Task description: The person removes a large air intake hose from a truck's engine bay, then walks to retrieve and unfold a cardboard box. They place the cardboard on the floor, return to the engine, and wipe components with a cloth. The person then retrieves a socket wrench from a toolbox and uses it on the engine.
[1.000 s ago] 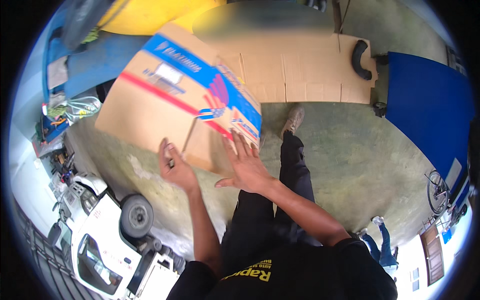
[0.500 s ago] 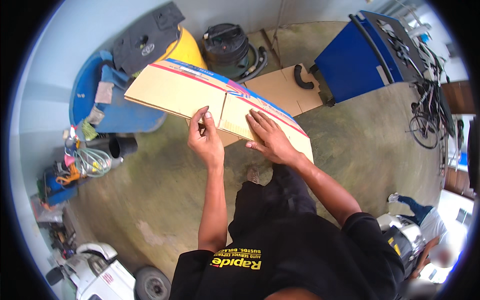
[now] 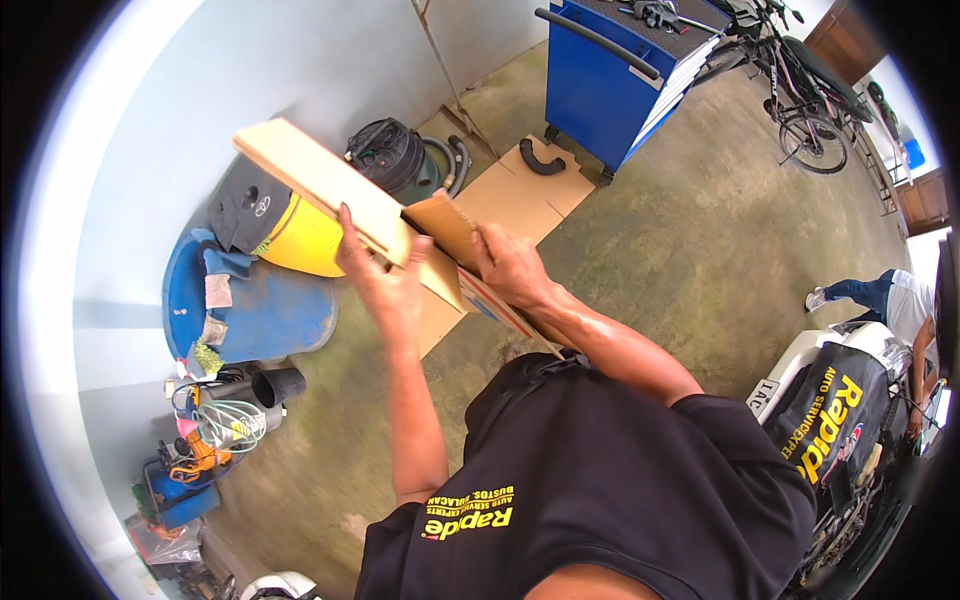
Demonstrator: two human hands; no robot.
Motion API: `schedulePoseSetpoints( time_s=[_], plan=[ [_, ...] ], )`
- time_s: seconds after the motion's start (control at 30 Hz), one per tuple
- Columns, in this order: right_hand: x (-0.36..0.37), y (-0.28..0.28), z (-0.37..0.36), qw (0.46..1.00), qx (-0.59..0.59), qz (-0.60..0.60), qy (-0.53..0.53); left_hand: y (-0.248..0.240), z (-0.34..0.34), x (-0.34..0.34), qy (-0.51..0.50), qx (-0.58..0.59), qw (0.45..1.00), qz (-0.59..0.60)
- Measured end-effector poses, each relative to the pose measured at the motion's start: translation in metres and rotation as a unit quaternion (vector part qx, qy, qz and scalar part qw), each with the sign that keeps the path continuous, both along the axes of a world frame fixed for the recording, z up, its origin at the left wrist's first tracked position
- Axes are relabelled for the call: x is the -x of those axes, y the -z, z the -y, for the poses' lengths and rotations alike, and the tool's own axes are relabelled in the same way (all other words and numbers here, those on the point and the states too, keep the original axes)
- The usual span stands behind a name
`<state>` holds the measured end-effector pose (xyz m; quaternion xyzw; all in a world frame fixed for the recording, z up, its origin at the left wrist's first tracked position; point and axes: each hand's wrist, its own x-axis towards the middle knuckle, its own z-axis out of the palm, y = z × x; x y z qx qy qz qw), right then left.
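A tan cardboard box (image 3: 325, 185) with a printed side is up in front of me, tilted and partly folded. My left hand (image 3: 385, 285) is closed on its lower edge, thumb on one side and fingers on the other. My right hand (image 3: 515, 265) grips a raised flap (image 3: 440, 222) near the middle, its fingertips partly hidden behind the board. Below my right hand, a printed panel (image 3: 500, 308) slants down toward my waist. Beyond the box, a flat cardboard sheet (image 3: 515, 205) lies on the floor with a black curved hose (image 3: 541, 158) on it.
At the left stand a blue drum (image 3: 290, 315), a yellow drum (image 3: 310, 237) and a black vacuum cleaner (image 3: 385, 155). A blue tool cart (image 3: 600, 90) is ahead, with a bicycle (image 3: 812, 140) farther right. Another person (image 3: 905, 310) leans over a car (image 3: 800, 365).
The box has swung from lying broad and flat to a steep tilt, with a flap now raised. My right hand has shifted from lying flat on it to gripping the flap. My view has turned.
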<state>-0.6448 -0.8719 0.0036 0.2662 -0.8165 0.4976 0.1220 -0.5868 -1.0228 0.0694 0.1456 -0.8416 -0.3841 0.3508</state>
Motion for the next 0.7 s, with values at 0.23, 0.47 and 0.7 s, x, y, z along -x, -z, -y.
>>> schedulePoseSetpoints(
  time_s=[0.23, 0.47, 0.7],
  plan=[
    [0.073, -0.043, -0.118, 0.989, 0.027, 0.021, 0.145, -0.028, 0.0, 0.0, 0.121, 0.014, 0.991, 0.061],
    [0.16, -0.101, -0.24, 0.934, 0.051, -0.005, 0.353, -0.079, 0.014, -0.005, 0.136, 0.122, 0.974, 0.137],
    [0.161, -0.152, -0.292, 0.946, 0.083, 0.008, 0.314, -0.128, 0.004, 0.006, 0.195, 0.108, 0.967, 0.124]
  ],
)
